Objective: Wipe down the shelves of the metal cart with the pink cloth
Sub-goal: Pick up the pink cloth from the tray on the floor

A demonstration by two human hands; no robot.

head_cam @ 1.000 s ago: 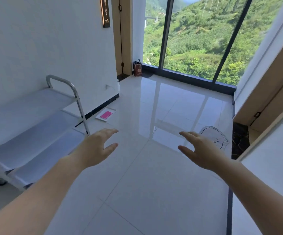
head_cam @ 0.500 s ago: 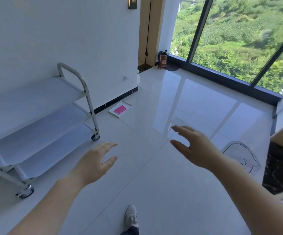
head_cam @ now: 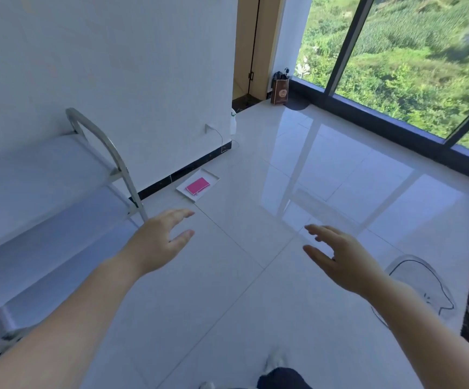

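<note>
Nearest us, our left hand [head_cam: 159, 242] and right hand [head_cam: 337, 256] hang over the bare floor [head_cam: 255, 276], fingers spread and relaxed, holding nothing. Both have dropped lower in view than a second ago, and our gaze has tilted down and swung toward the cart [head_cam: 45, 220], which now reaches to just left of the left hand, its handle [head_cam: 101, 141] rising behind it. We judge this an approach: no shelf is wiped yet, and the cloth must be fetched first. Beyond the cart's handle end, close to the wall, the pink cloth [head_cam: 197, 185] lies folded flat in a shallow white tray [head_cam: 212, 179]. Its long axis runs slantwise, from the cart side up and away to the right.
</note>
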